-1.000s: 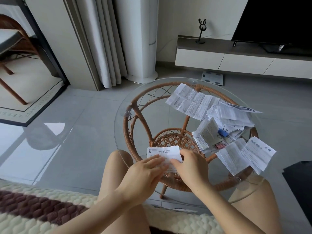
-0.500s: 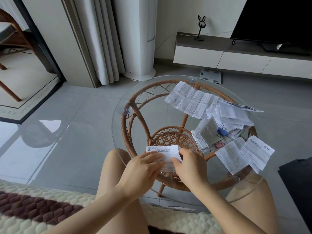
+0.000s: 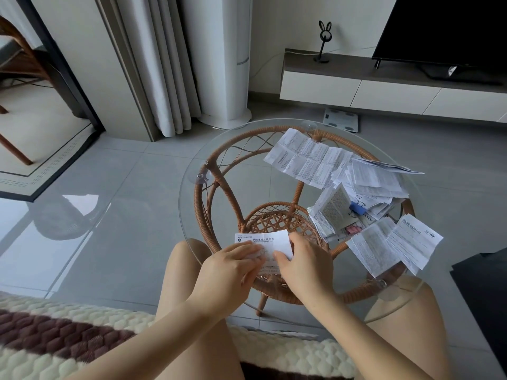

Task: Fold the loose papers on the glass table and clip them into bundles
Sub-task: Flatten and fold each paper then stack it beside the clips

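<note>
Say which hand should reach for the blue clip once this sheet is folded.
Right, probably. The blue clip lies in the paper pile on the table's right side, nearer the right hand. The left hand would have to cross over and can stay pinning the sheet.

Your living room, daylight on glossy grey floor tiles (image 3: 115, 215).
White curtains (image 3: 153, 64) hang left; a dark TV (image 3: 444, 28) sits on the low white cabinet (image 3: 356, 91) ahead.

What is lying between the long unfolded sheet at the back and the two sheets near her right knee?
In the head view, a heap of loose papers, with a blue clip and a pink clip among them.
</note>
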A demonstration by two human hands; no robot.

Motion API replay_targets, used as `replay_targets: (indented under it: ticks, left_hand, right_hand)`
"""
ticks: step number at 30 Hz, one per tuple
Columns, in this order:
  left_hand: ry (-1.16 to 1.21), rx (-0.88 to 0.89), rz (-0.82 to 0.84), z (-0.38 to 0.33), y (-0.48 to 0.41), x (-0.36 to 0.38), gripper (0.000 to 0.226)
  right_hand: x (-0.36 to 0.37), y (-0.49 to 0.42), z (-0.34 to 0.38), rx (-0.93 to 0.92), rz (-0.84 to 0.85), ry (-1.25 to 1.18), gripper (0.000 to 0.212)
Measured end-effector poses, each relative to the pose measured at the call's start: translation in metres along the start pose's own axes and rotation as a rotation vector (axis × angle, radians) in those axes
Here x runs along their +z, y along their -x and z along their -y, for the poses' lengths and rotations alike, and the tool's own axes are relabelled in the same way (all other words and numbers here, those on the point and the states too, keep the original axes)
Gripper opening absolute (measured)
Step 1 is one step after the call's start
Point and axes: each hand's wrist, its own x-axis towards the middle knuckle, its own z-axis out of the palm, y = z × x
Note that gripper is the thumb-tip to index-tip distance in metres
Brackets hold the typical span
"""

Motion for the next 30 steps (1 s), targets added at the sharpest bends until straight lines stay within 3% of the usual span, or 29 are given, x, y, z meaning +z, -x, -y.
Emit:
replay_targets:
  ticks: [4,7,10,14,17,23,27,28,30]
  left_hand:
    - [0.020,-0.004,0.003,0.001,-0.001,0.001,0.026]
    - [0.023,0.023,0.034,0.003,-0.001,-0.001,0.030]
    - [0.013,0.102,0.051,0.010,-0.001,-0.004,0.022]
    - [-0.027,0.149,0.088,0.020,0.003,-0.014,0.063]
    - [-0.087,0.213,0.166,0.026,0.004,-0.018,0.079]
    - [-0.092,0.230,0.222,0.027,0.005,-0.019,0.079]
    - [-0.102,0.278,0.168,0.017,0.014,-0.025,0.043]
    - [-0.118,0.296,0.170,0.016,0.017,-0.027,0.044]
    - [-0.133,0.324,0.218,0.016,0.022,-0.029,0.045]
  right_hand:
    - [0.017,0.018,0.003,0.010,-0.133,0.101,0.070]
    - [0.018,0.028,-0.006,0.011,-0.200,0.110,0.079]
    - [0.014,0.034,-0.020,-0.009,-0.236,0.094,0.078]
    - [0.013,0.032,-0.023,-0.014,-0.237,0.027,0.078]
    - [0.012,0.032,-0.026,-0.040,-0.244,-0.046,0.077]
    - [0.009,0.034,-0.039,-0.063,-0.211,-0.167,0.064]
    - [0.001,0.047,-0.041,-0.222,-0.169,-0.064,0.032]
    - [-0.002,0.052,-0.040,-0.285,-0.136,-0.004,0.030]
    - [-0.007,0.060,-0.042,-0.382,-0.055,0.106,0.046]
